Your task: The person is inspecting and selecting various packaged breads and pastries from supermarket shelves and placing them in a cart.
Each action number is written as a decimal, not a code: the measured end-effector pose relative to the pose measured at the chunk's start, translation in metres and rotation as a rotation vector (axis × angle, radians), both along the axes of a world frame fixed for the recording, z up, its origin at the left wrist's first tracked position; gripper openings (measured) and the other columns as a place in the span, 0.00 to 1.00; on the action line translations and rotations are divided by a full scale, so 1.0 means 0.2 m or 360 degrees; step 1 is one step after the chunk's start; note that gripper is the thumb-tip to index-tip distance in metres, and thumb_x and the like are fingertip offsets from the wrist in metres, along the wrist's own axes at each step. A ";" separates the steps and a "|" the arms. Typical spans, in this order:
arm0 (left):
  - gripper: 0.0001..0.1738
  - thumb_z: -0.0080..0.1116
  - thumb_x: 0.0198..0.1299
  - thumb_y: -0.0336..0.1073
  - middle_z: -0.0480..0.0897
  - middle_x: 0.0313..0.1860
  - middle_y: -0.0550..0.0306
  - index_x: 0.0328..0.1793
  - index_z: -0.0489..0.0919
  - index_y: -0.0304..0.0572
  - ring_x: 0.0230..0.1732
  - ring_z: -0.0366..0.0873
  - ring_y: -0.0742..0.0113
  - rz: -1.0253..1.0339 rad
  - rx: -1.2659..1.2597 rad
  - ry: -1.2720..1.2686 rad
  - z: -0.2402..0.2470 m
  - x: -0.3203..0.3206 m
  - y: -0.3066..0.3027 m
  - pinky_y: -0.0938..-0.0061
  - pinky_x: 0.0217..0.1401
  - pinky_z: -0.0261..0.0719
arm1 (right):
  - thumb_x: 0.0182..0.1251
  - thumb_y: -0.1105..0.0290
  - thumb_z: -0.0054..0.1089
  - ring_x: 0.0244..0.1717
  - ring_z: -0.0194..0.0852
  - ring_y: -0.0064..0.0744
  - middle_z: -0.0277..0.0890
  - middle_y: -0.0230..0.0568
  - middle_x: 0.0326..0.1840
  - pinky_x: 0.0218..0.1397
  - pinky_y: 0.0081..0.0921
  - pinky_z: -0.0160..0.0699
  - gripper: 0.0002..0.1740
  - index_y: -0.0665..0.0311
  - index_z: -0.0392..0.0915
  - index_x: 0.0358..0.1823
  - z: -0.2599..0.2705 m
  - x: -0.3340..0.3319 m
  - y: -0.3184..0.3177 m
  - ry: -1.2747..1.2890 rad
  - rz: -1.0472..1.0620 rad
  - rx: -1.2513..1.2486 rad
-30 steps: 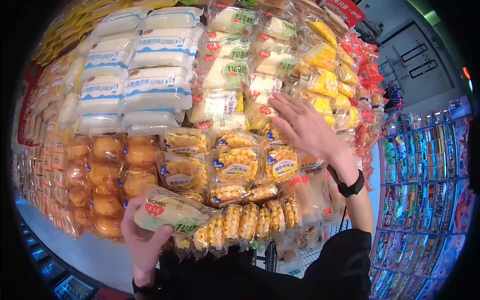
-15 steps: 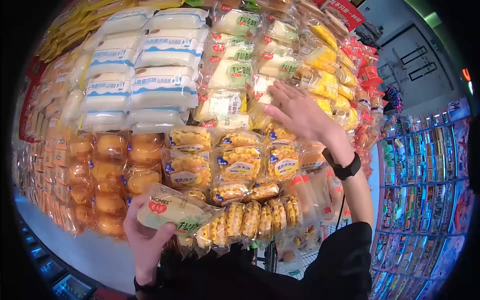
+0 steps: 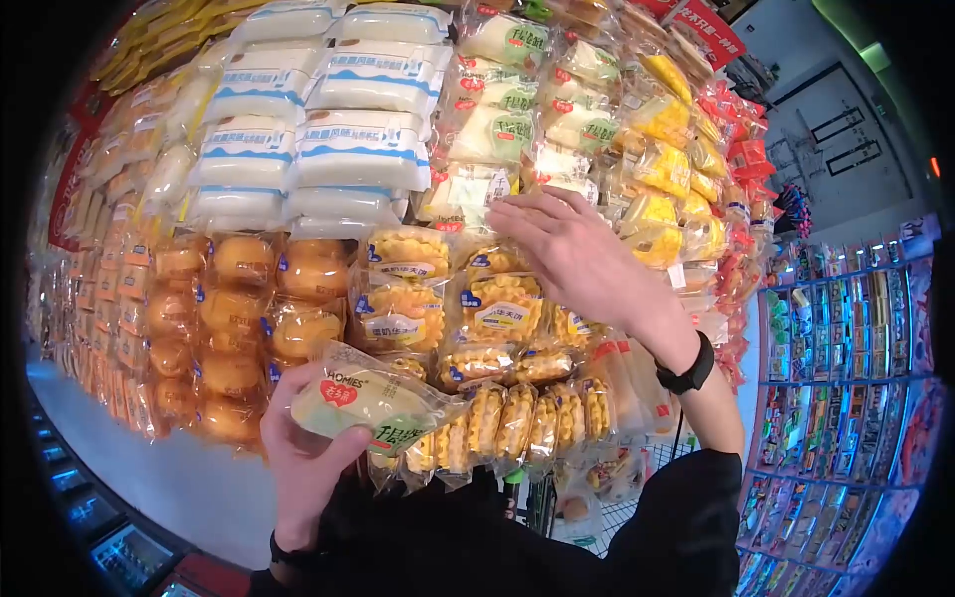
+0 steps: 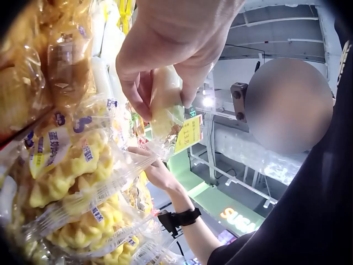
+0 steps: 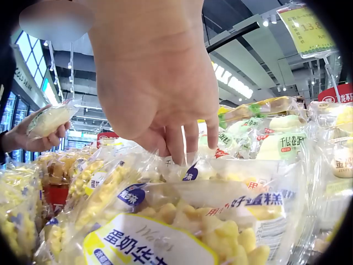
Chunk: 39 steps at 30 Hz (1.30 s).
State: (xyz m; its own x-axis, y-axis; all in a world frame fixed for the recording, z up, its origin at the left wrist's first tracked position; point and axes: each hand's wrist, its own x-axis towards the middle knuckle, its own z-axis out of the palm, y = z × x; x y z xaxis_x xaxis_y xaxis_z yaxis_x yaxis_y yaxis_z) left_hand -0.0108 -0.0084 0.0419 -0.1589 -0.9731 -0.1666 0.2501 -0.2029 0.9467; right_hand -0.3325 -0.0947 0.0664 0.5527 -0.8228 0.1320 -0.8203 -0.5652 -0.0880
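Observation:
My left hand [image 3: 303, 453] grips a clear-wrapped pale roll cake [image 3: 373, 403] with a red heart label, thumb on its near side, above the front row of waffle packs. In the left wrist view the same cake [image 4: 166, 105] sits between thumb and fingers. My right hand [image 3: 587, 264] reaches over the waffle packs [image 3: 500, 310], fingertips at the lower edge of the roll cake packs [image 3: 466, 195]. Seen from the right wrist, the hand [image 5: 157, 83] has its fingers pointing down behind a waffle pack [image 5: 220, 232]; whether they touch a pack is hidden.
White packs with blue stripes [image 3: 363, 149] lie at the upper left, round orange-brown buns [image 3: 231, 316] below them. Yellow bags [image 3: 662, 169] are stacked to the right. A wire cart [image 3: 622, 512] stands by the front edge, and a shelf rack [image 3: 846, 338] is at the far right.
The right hand has moved left across the packs relative to the display, its fingers now beside the middle column. The left hand still holds the roll cake. The head view has shifted slightly.

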 end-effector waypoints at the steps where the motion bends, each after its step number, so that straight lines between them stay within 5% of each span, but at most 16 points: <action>1: 0.32 0.72 0.49 0.23 0.80 0.52 0.54 0.61 0.71 0.34 0.54 0.78 0.69 0.0007 -0.0011 0.0002 0.00 0.01 0.00 0.71 0.59 0.77 | 0.61 0.76 0.56 0.69 0.66 0.43 0.74 0.47 0.64 0.72 0.39 0.61 0.25 0.70 0.72 0.62 0.00 0.00 0.00 -0.0017 -0.0016 0.0011; 13: 0.32 0.72 0.49 0.22 0.80 0.52 0.53 0.61 0.70 0.33 0.54 0.78 0.68 0.0000 -0.0026 0.0027 0.00 0.02 0.01 0.70 0.59 0.77 | 0.63 0.75 0.54 0.71 0.61 0.49 0.61 0.53 0.74 0.72 0.44 0.59 0.22 0.70 0.69 0.59 0.01 0.03 -0.01 0.0024 -0.0011 -0.0009; 22: 0.31 0.69 0.51 0.21 0.80 0.54 0.52 0.63 0.70 0.33 0.56 0.78 0.68 -0.0039 0.0006 0.0016 -0.01 0.02 0.00 0.70 0.61 0.77 | 0.67 0.76 0.50 0.69 0.63 0.47 0.69 0.46 0.68 0.73 0.45 0.57 0.26 0.63 0.66 0.68 0.07 0.02 0.01 -0.0081 -0.0047 0.0108; 31: 0.28 0.61 0.62 0.22 0.79 0.58 0.52 0.68 0.67 0.32 0.59 0.76 0.68 0.0027 0.0126 0.0075 -0.01 -0.05 0.00 0.70 0.64 0.74 | 0.70 0.71 0.55 0.61 0.72 0.45 0.76 0.43 0.61 0.67 0.42 0.66 0.22 0.66 0.70 0.63 0.16 0.12 0.27 -0.0261 -0.0030 -0.0021; 39: 0.29 0.58 0.63 0.20 0.77 0.62 0.52 0.70 0.66 0.32 0.62 0.75 0.68 -0.0254 -0.0044 0.0184 -0.02 -0.08 0.02 0.71 0.66 0.73 | 0.59 0.62 0.72 0.55 0.77 0.45 0.76 0.47 0.62 0.60 0.38 0.75 0.35 0.65 0.68 0.66 0.14 0.37 0.55 -0.0936 -0.0110 0.0400</action>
